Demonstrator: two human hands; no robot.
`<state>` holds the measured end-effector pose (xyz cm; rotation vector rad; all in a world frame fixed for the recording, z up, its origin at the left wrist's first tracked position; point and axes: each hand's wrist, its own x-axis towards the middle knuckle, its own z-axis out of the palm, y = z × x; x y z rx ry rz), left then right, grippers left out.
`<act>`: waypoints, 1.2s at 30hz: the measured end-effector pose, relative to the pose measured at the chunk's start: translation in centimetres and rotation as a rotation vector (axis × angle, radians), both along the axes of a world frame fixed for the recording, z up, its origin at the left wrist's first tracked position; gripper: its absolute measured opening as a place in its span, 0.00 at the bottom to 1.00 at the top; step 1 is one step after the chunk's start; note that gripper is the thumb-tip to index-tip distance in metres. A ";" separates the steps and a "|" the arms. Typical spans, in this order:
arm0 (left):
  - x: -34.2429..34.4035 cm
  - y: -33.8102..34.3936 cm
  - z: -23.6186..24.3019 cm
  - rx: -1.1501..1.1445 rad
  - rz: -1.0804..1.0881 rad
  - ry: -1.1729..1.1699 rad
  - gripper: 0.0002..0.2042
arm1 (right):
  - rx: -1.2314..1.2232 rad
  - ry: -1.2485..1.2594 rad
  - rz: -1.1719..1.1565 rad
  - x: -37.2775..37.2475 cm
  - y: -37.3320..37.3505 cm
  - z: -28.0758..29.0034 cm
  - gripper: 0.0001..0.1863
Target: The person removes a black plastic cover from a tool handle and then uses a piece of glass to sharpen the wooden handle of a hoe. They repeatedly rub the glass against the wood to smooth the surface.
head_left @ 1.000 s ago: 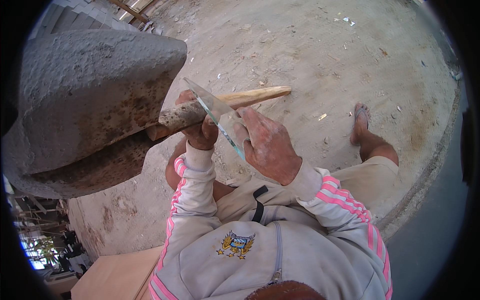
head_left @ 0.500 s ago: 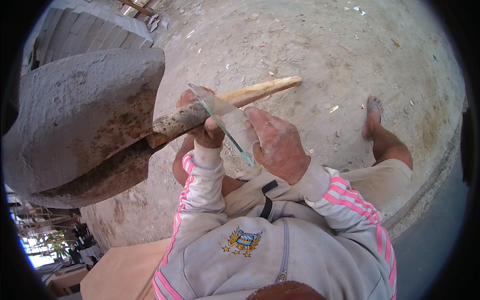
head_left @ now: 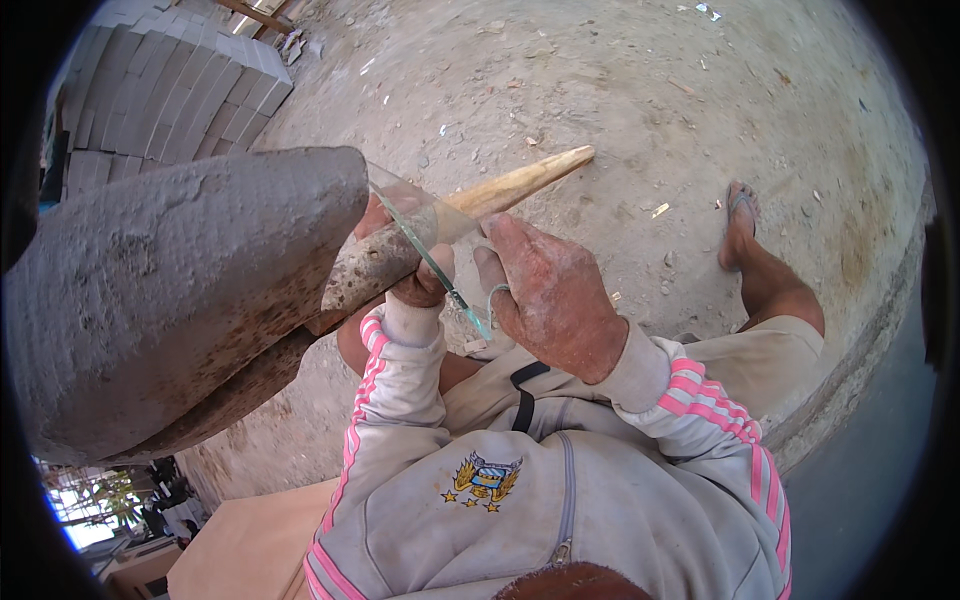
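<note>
1. A rough, rust-spotted grey block [head_left: 190, 280] looms at far left.
2. Beside it, in front of you, the stick [head_left: 385, 258]: mottled bark at left, pale bare wood tapering rightward.
3. Your left hand [head_left: 427, 284], partly hidden, wraps round the stick.
4. Clear, green-edged glass [head_left: 454, 246] slants across the stick.
5. Your right hand [head_left: 560, 295] pinches the glass, fingers curled.

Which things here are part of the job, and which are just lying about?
Part of the job:
glass pane, in the right hand
wooden stick, in the left hand
perhaps the large grey object by the stick

Seemingly just lying about:
stacked grey blocks
small pale scraps
flat tan panel
</note>
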<state>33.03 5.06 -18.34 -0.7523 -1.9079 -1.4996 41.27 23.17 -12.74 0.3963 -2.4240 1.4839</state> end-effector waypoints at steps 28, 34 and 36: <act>-0.8 2.3 0.6 0.021 -0.016 0.175 0.40 | 0.173 -0.180 -0.038 -0.7 2.3 -2.3 0.20; -0.5 2.6 0.7 -0.001 -0.015 0.148 0.38 | 0.145 -0.150 -0.083 -0.8 1.9 -3.7 0.20; -0.6 2.0 0.4 0.007 -0.033 0.175 0.38 | 0.134 -0.159 -0.070 -0.5 1.9 -4.0 0.20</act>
